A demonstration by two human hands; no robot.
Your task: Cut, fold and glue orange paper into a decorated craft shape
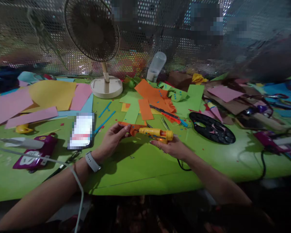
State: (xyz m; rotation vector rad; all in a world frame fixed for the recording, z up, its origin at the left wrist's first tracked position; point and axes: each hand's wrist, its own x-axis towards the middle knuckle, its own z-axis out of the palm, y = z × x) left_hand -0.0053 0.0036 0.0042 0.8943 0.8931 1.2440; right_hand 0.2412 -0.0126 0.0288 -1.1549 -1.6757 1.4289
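Note:
My right hand [166,145] is wrapped round a yellow hot glue gun [155,132], its nozzle pointing left. Between the fingers of my left hand [117,134] is a strip of orange paper [134,130], and the nozzle tip is at the paper, though I cannot tell whether glue is coming out. Both hands are above the green table [135,168]. Just behind them lie a light green paper strip [132,113] and an orange paper rectangle [145,109]. Scissors [160,110] rest beside the larger orange sheets [150,92].
A fan [106,87] stands at the back, near an upside-down clear bottle [157,63]. Left are a phone [81,131], a purple power strip [37,150] with a white cable, and coloured sheets [53,94]. A black palette [212,127] and another purple power strip [271,142] lie right.

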